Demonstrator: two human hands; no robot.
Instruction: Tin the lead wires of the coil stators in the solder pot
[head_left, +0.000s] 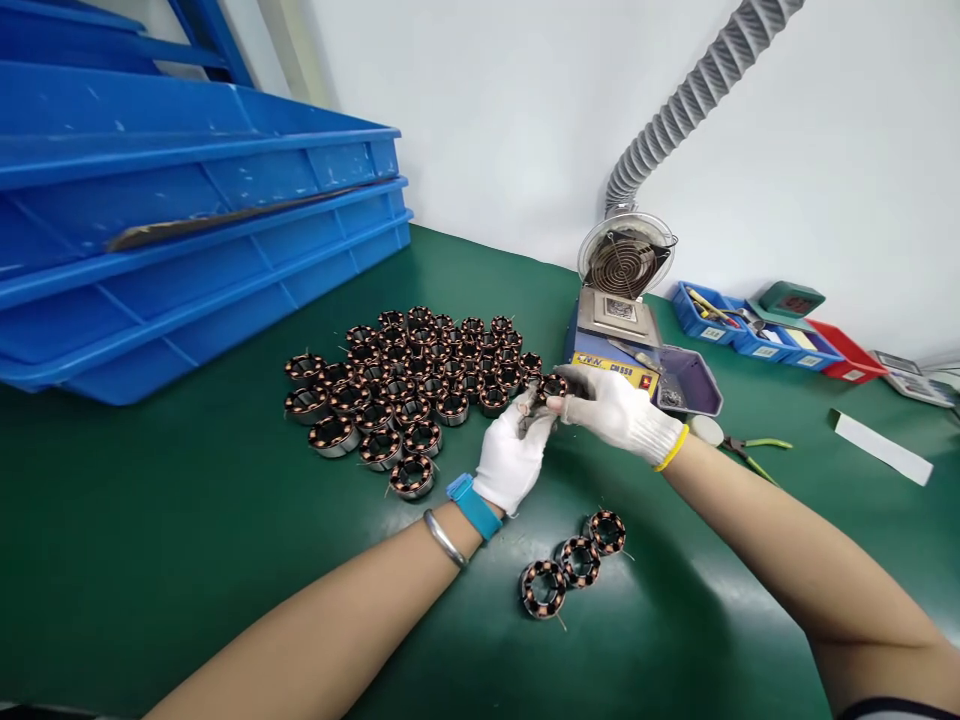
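Between my two gloved hands is a motor stator, a ring wound with copper wire. My left hand, in a white glove, has its fingers closed on the near left side of it. My right hand, also gloved in white, grips the right side, with the thumb across the front. Its lower part is hidden by the fingers. Left of my hands stands a dense group of similar stators. Three more stators lie in a slanting row nearer to me.
Behind my right hand stands a solder pot under a fan with a grey duct hose. Blue crates are stacked at left. At right are cutting pliers, a purple tray, small bins and a white strip.
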